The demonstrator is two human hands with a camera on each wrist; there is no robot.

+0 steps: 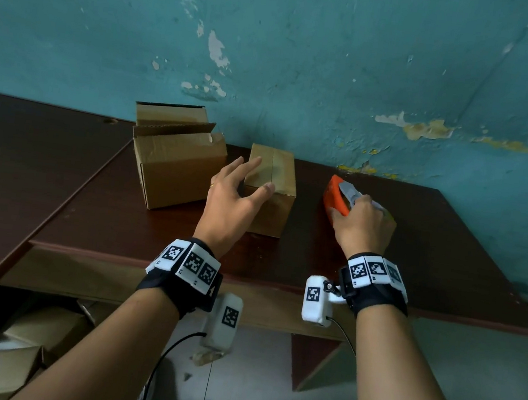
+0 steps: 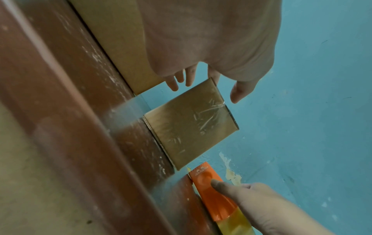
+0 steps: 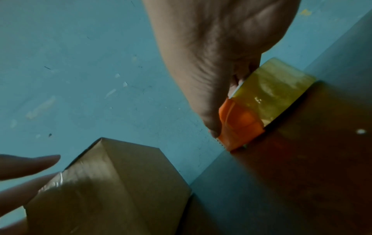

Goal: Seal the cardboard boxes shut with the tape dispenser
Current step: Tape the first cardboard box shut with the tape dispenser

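The right hand (image 1: 363, 224) holds the orange tape dispenser (image 1: 335, 196), which sits on the brown table (image 1: 90, 213) by the blue wall (image 1: 305, 56). The left hand (image 1: 232, 203) is spread out with loose fingers over the small taped box (image 1: 273, 194) (thumb near its top). Behind and to the left sits a bigger box (image 1: 174, 166), flaps up.

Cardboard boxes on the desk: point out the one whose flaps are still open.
The larger box at the left, its top flaps standing up. The smaller box under the left hand is closed, with tape along its seam.
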